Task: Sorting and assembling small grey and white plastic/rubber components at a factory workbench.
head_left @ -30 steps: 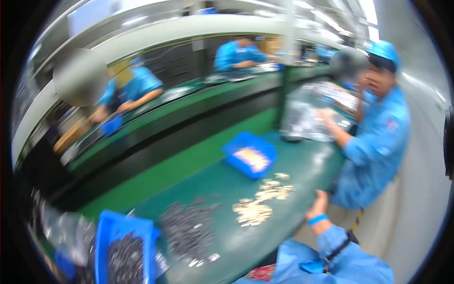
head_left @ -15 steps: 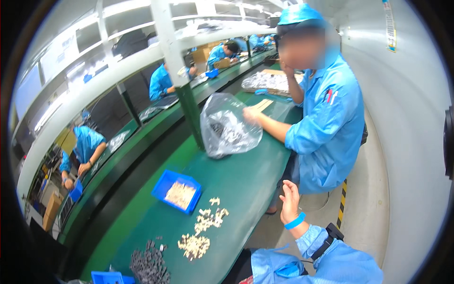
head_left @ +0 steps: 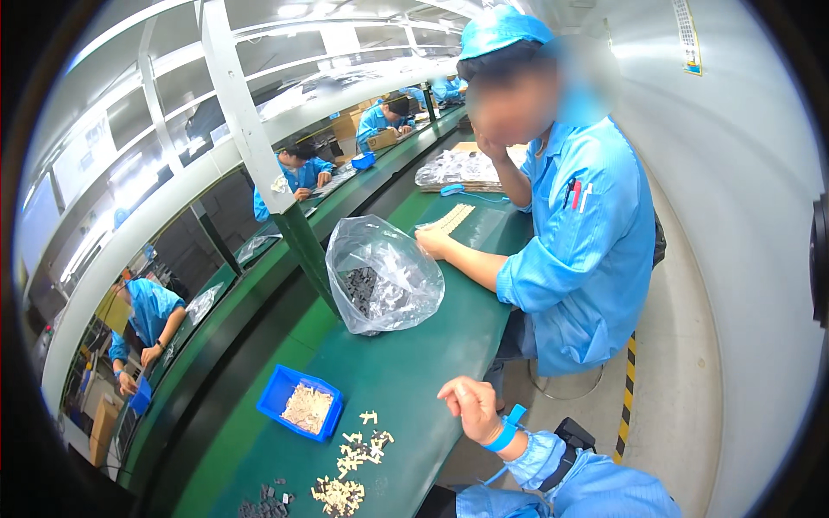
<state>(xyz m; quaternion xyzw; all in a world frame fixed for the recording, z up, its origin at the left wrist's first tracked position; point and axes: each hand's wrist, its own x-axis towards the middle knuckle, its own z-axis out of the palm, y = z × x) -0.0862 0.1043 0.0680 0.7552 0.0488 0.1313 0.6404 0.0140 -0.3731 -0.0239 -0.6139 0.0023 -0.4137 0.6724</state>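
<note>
My right hand (head_left: 471,409) is raised just past the front edge of the green bench, its fingers loosely bent and apart, with nothing seen in them. A blue band (head_left: 504,432) circles its wrist. Nearest to it on the bench lie loose cream-coloured small parts, some mixed with dark ones (head_left: 366,451), and a denser cream pile (head_left: 338,496). Behind them stands a blue bin (head_left: 282,390) holding pale parts (head_left: 307,408). Dark grey parts (head_left: 266,502) are cut off by the lower edge. My left hand is out of view.
A clear plastic bag (head_left: 393,289) with dark parts stands by a post (head_left: 302,250). Beyond it a co-worker in blue (head_left: 579,233) sits with one hand near cream strips (head_left: 452,218). Other people work across the line. A striped floor tape (head_left: 623,406) runs at right.
The view has shifted, so the bench, bag and bin appear further left and the bag lower. My right hand has moved toward the bench edge, its fingers more bent than before.
</note>
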